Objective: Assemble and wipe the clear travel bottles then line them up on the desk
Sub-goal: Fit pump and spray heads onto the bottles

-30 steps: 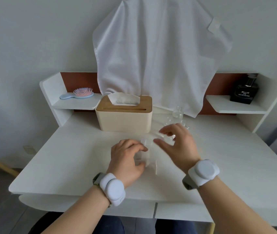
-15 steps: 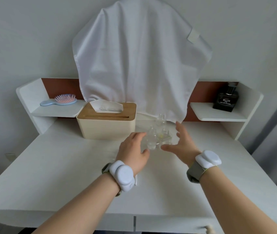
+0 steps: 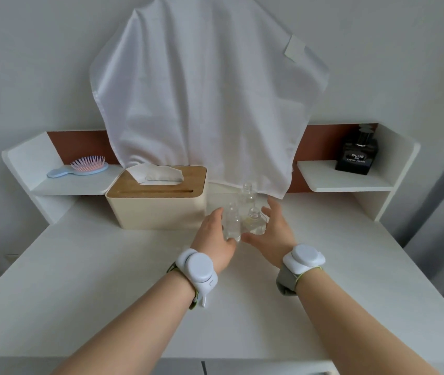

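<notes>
Three clear travel bottles stand close together on the white desk [image 3: 107, 280], just right of the tissue box. My left hand [image 3: 211, 238] curls round the tall front-left bottle [image 3: 233, 224], thumb at its base. A squat bottle [image 3: 254, 221] stands beside it on the right, and my right hand [image 3: 273, 231] cups its right side with straight, spread fingers. The third bottle [image 3: 247, 194] stands behind them, uncapped, under the towel's edge. I see no caps on any of them.
A cream tissue box [image 3: 156, 209] with a wooden lid sits left of the bottles. A white towel [image 3: 202, 104] hangs on the wall above. A hairbrush [image 3: 80, 166] lies on the left shelf, and a black perfume bottle [image 3: 356, 155] stands on the right shelf.
Both hands have moved away from me to the back of the desk. My left hand carried a clear bottle there and set it beside the other two.
</notes>
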